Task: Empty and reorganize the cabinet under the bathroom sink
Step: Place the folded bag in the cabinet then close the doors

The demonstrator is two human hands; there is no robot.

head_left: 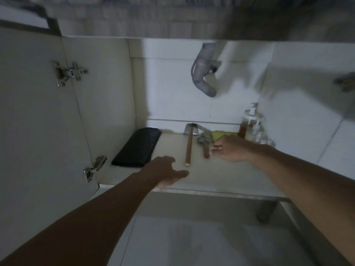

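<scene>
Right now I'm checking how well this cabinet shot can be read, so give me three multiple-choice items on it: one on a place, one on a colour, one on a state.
1. Where does the folded black bag lie?
A. At the left of the cabinet floor
B. On the drain pipe
C. Among the pump bottles

2. What colour is the cloth at the right hand?
A. Red
B. Yellow-green
C. Blue

3. How is the left hand?
A. Gripping the hammer
B. Pinching the wrench
C. Open, holding nothing

Answers: 1 A, it lies near the left wall; 2 B, its visible part is yellow-green; 3 C, its fingers are spread over the floor.
</scene>
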